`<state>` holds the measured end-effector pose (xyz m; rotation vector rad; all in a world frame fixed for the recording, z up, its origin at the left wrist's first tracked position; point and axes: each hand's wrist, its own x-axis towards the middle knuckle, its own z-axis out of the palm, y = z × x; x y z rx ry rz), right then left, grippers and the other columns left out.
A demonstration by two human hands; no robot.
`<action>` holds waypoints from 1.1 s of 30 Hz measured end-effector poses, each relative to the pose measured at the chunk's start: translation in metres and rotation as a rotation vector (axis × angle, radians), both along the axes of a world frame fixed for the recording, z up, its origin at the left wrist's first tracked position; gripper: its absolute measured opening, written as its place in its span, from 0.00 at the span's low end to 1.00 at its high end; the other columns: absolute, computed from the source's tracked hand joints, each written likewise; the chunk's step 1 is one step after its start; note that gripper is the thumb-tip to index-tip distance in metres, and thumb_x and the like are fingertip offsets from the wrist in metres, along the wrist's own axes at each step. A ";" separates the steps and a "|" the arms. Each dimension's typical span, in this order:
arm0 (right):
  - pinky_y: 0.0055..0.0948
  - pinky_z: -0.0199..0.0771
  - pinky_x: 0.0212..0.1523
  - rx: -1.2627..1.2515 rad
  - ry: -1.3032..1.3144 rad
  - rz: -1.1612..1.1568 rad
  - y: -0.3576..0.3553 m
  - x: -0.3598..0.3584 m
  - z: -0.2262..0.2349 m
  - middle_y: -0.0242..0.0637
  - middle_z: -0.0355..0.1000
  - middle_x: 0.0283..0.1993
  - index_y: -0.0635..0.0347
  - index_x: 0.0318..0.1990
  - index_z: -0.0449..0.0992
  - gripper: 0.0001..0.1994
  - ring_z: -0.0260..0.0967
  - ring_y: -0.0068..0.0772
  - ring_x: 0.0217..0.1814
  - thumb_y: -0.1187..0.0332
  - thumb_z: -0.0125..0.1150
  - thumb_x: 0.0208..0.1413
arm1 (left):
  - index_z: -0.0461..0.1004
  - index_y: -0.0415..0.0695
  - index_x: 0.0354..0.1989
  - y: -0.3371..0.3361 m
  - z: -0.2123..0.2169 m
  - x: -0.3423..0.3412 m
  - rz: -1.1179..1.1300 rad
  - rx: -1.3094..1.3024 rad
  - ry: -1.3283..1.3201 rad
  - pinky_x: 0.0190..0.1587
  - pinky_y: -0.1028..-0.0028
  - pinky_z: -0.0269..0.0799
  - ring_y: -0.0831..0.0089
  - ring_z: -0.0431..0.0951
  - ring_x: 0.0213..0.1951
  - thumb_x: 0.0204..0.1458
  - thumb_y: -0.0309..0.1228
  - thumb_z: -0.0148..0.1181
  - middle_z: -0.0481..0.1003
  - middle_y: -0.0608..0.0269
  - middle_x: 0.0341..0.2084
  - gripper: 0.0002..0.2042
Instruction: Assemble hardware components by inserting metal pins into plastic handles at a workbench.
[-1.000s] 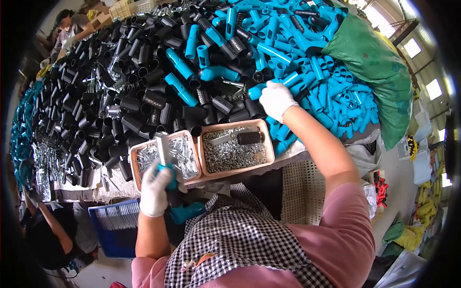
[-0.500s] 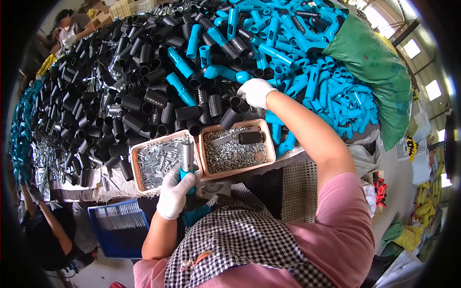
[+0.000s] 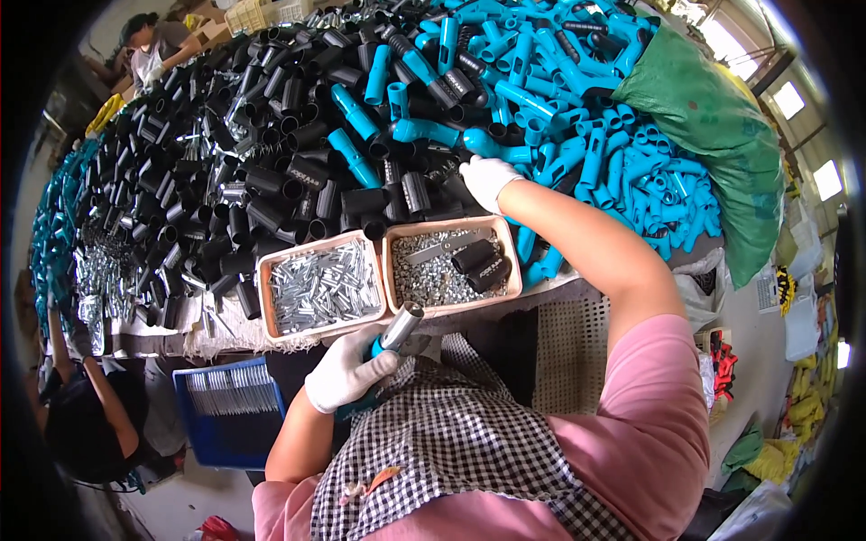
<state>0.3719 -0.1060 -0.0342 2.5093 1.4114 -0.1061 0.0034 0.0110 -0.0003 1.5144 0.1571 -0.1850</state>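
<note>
My left hand (image 3: 350,371), in a white glove, is closed round a teal tool handle with a shiny metal tube at its upper end (image 3: 402,325). It is held in front of my apron, the tube tilted up to the right. My gloved right hand (image 3: 490,184) reaches to the edge of the heap, beside black ribbed sleeves (image 3: 458,191) and below a teal rounded piece (image 3: 481,142). Its fingertips are largely hidden. Between the hands, a tray of small metal bits (image 3: 444,308) also bears two black sleeves (image 3: 488,271) and a flat metal strip (image 3: 444,246).
Left of it stands a tray of metal pins (image 3: 269,298). Black sleeves (image 3: 262,180) and teal handles (image 3: 622,171) heap the table, with a green sack (image 3: 704,117) at right. A blue crate (image 3: 194,415) sits below left. Other people work at far left (image 3: 149,50) and near left (image 3: 95,415).
A black sleeve near my right hand now lies in the tray beside the other one. My left hand has tilted the handle from upright toward the right and lowered its metal end.
</note>
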 end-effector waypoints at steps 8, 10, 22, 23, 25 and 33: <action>0.43 0.78 0.44 -0.108 0.032 -0.025 0.017 -0.009 0.016 0.50 0.77 0.45 0.64 0.48 0.74 0.13 0.77 0.49 0.46 0.71 0.51 0.56 | 0.73 0.35 0.46 -0.003 -0.006 -0.009 -0.081 0.256 0.017 0.40 0.67 0.71 0.68 0.75 0.34 0.53 0.62 0.56 0.74 0.55 0.30 0.35; 0.43 0.78 0.46 0.004 0.037 -0.079 0.020 -0.007 0.004 0.51 0.77 0.46 0.64 0.48 0.73 0.14 0.77 0.49 0.47 0.70 0.50 0.57 | 0.73 0.35 0.46 -0.007 -0.007 -0.013 -0.060 0.248 -0.047 0.39 0.68 0.72 0.68 0.75 0.33 0.53 0.62 0.55 0.75 0.56 0.29 0.35; 0.36 0.75 0.49 0.225 0.399 0.120 0.000 0.016 0.078 0.50 0.78 0.43 0.66 0.46 0.77 0.18 0.76 0.43 0.47 0.68 0.55 0.47 | 0.72 0.34 0.47 -0.012 0.002 -0.026 -0.067 0.250 -0.030 0.35 0.71 0.72 0.72 0.75 0.29 0.54 0.61 0.56 0.75 0.59 0.27 0.34; 0.36 0.77 0.45 0.356 0.601 0.020 -0.004 0.007 0.095 0.47 0.77 0.44 0.65 0.52 0.74 0.20 0.77 0.40 0.46 0.69 0.54 0.51 | 0.72 0.34 0.47 -0.012 0.000 -0.028 -0.044 0.252 -0.046 0.34 0.71 0.72 0.72 0.75 0.29 0.54 0.61 0.55 0.75 0.60 0.27 0.35; 0.35 0.80 0.39 0.665 1.272 -0.273 -0.018 -0.019 0.110 0.39 0.69 0.42 0.64 0.62 0.61 0.25 0.76 0.34 0.41 0.70 0.51 0.57 | 0.72 0.33 0.48 -0.011 0.000 -0.028 -0.049 0.231 -0.022 0.29 0.73 0.70 0.76 0.74 0.25 0.54 0.60 0.55 0.74 0.62 0.23 0.35; 0.39 0.71 0.51 0.491 0.552 0.463 -0.054 -0.172 0.124 0.45 0.75 0.42 0.62 0.43 0.73 0.15 0.72 0.48 0.48 0.70 0.63 0.46 | 0.71 0.32 0.46 -0.011 -0.002 -0.026 -0.119 0.341 -0.141 0.44 0.63 0.71 0.57 0.77 0.37 0.58 0.58 0.50 0.76 0.45 0.31 0.33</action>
